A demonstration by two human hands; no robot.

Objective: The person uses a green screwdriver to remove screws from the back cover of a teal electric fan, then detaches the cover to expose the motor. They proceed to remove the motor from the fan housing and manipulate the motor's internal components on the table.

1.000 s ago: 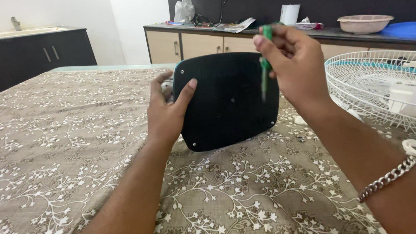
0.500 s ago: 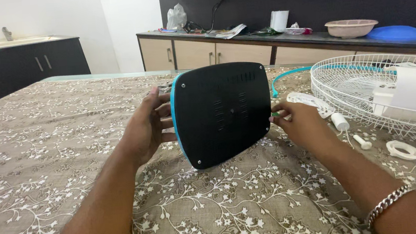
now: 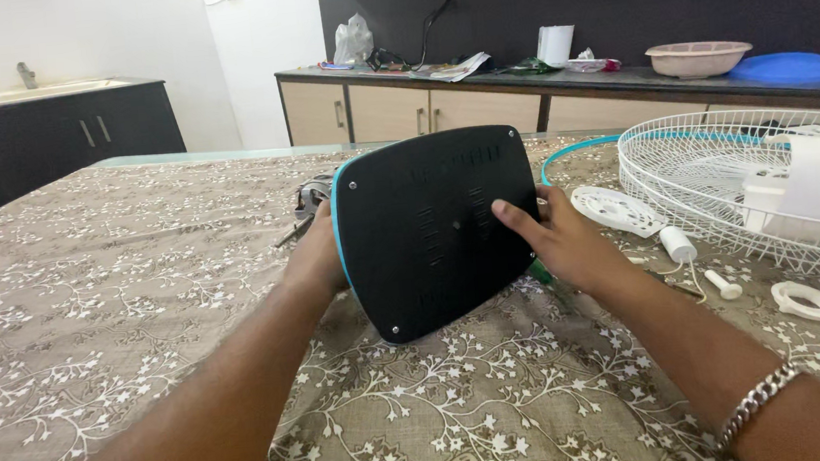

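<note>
Both hands grasp the black panel (image 3: 435,228): right hand (image 3: 564,242) in front, left hand (image 3: 319,258) mostly hidden behind it.

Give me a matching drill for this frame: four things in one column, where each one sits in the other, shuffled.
Things:
1. black fan base plate
2. white wire fan guard
3. white plastic ring
4. pink basin

Places:
A. on the dark counter at the back
B. flat on the tablecloth at the far right, near the wrist with the bracelet
C. held on edge between the left hand and right hand
D. lying on the table's right side, beyond the right hand

Pairs: 1-C, 2-D, 3-B, 4-A
</note>
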